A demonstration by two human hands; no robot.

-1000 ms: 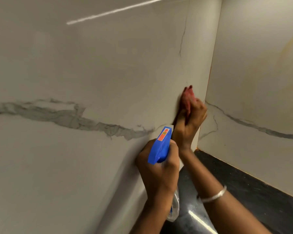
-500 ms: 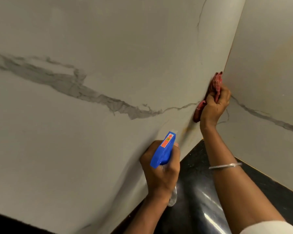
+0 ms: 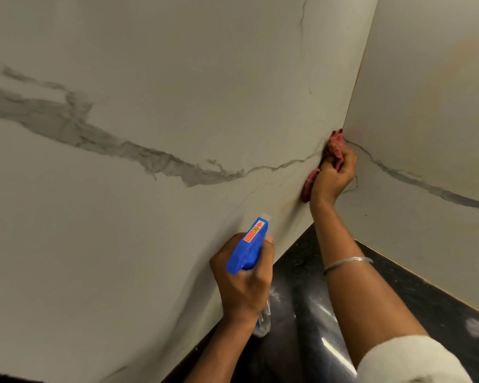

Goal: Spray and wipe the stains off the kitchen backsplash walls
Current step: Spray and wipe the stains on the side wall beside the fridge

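Two white marble backsplash walls meet in a corner: the left wall (image 3: 177, 92) with a grey vein and the right wall (image 3: 426, 120) with faint yellowish stains. My right hand (image 3: 333, 175) grips a red cloth (image 3: 335, 143) and presses it into the corner seam, against the left wall. A faint brownish smear shows on the left wall just below the cloth. My left hand (image 3: 244, 280) holds a spray bottle with a blue trigger head (image 3: 250, 244), its nozzle pointing up toward the left wall. The clear bottle body is mostly hidden behind my hand.
A glossy black countertop (image 3: 302, 272) runs along the foot of both walls, with light reflections on it. A silver bangle (image 3: 346, 262) sits on my right forearm. The corner seam rises between the walls.
My right hand has slid the cloth rightward along the left wall into the corner. The view has shifted, showing more countertop. My left hand keeps the bottle in about the same pose.
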